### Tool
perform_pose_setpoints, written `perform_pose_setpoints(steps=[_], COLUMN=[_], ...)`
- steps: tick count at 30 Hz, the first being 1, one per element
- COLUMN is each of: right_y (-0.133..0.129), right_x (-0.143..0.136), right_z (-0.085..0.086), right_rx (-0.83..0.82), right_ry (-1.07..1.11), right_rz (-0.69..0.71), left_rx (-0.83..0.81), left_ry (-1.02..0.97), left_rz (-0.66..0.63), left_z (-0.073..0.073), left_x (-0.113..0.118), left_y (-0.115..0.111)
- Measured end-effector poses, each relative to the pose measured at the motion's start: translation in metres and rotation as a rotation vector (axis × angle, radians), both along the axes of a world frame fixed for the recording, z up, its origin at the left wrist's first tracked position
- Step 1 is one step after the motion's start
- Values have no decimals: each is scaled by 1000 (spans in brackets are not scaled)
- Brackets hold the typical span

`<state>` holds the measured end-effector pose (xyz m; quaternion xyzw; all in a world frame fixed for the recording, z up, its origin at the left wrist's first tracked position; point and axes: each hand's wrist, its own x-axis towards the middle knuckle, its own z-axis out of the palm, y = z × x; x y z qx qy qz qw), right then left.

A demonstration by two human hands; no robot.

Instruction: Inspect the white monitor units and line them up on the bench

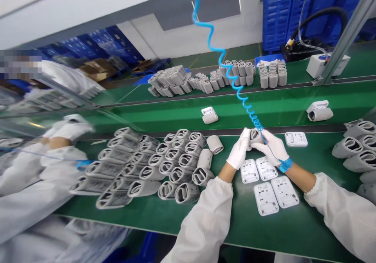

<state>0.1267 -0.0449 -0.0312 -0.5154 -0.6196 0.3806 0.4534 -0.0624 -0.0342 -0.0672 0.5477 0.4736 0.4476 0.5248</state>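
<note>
Presently, the left hand (238,152) and right hand (273,148) are holding a gray roll (254,135), fingers pinching its sides; repositioning it is probably requiring coordinated support.

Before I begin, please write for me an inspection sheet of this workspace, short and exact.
Surface: green bench.
Things: four white units grouped, one white unit apart; many grey rolls on both sides.
Clutter: thin pale strip, far left.
Hands: gloved left hand and right hand both hold one grey roll.
Cables: coiled blue cord hangs down to the right hand; blue wrist strap.
Surroundings: co-worker's sleeve at left; blue crates behind.
</note>
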Motion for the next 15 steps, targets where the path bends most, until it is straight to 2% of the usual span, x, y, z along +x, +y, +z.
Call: perform_pose_setpoints(steps=[4, 10, 15], right_y=[3, 1, 0], right_x=[3, 2, 6], right_z=[-8, -6, 1], right_rx=[190, 320, 399], right_ry=[-56, -191, -300], right_rz=[38, 125, 209], left_rx=[-31, 110, -18], left_ry=[-49, 73, -73], left_rz=[-69, -61, -125], left_z=[4, 12, 9], left_x=[-1, -7, -3], left_y=[-3, -4, 1])
